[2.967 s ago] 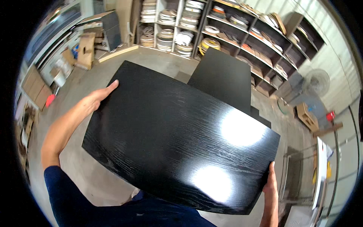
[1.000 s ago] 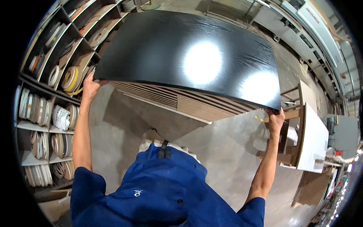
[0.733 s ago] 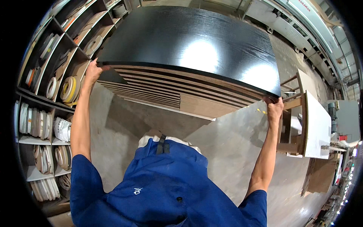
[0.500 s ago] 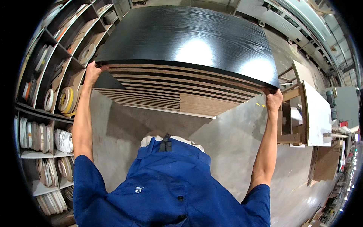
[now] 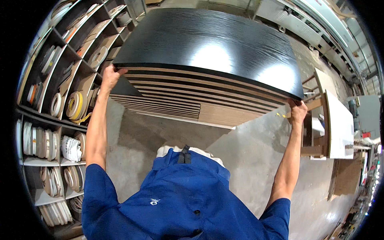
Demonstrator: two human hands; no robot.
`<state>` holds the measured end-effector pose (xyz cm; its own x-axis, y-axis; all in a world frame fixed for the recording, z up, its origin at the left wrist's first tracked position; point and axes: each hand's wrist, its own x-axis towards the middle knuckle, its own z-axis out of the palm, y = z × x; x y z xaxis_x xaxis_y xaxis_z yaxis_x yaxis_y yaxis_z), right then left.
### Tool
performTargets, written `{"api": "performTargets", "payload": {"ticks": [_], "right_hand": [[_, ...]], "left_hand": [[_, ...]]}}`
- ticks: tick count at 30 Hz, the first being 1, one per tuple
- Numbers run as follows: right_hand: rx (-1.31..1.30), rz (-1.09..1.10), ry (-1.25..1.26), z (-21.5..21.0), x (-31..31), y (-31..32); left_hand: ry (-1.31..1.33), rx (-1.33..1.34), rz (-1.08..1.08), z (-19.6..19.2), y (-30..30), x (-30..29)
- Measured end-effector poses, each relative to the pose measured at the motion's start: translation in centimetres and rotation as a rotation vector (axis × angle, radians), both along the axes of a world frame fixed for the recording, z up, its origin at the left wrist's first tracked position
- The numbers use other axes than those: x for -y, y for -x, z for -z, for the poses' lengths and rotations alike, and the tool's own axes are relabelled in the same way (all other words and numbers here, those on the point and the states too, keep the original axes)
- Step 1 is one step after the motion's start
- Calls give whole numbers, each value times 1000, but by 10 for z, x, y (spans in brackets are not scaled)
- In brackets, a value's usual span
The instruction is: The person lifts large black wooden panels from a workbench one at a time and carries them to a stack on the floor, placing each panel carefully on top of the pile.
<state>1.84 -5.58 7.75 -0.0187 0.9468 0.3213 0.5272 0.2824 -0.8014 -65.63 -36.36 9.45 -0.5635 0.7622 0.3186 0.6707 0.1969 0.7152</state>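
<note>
A large glossy black panel (image 5: 168, 36) with a wood-grain surface lies flat on top of a stack of boards (image 5: 208, 91). My left hand (image 5: 110, 77) grips its near left corner, thumb along the front edge. At the near right corner my right hand (image 5: 297, 111) is closed on the same panel, its fingers partly hidden. Both arms reach forward, spread wide. Below, the boards show alternating black and brown edges, with plain brown board edges (image 5: 224, 114) lower down. Whether the panel touches the board under it along its whole length, I cannot tell.
Black shelving (image 5: 54, 120) on the left holds several rolls of edge banding (image 5: 75, 106) and a white bag (image 5: 71, 149). To the right stands a wooden frame with a white board (image 5: 339, 126). A long pale machine (image 5: 294, 26) runs along the back right.
The whole scene has shifted slightly to the right in the picture. Both hands stay at the panel's near corners, and the left thumb now shows more plainly along the edge.
</note>
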Motion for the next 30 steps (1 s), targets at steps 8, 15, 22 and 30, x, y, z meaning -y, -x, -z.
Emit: {"api": "performTargets", "payload": {"ticks": [8, 15, 22, 30], "right_hand": [[-120, -112, 22, 20, -25, -29], [-142, -154, 42, 6, -14, -22], [-124, -92, 124, -1, -14, -17], [-224, -318, 198, 0, -24, -62]], "left_hand": [[25, -70, -68, 13, 1, -5], [-33, 61, -51, -9, -36, -3], [-137, 144, -75, -4, -43, -3], [-126, 445, 130, -1, -30, -10]]}}
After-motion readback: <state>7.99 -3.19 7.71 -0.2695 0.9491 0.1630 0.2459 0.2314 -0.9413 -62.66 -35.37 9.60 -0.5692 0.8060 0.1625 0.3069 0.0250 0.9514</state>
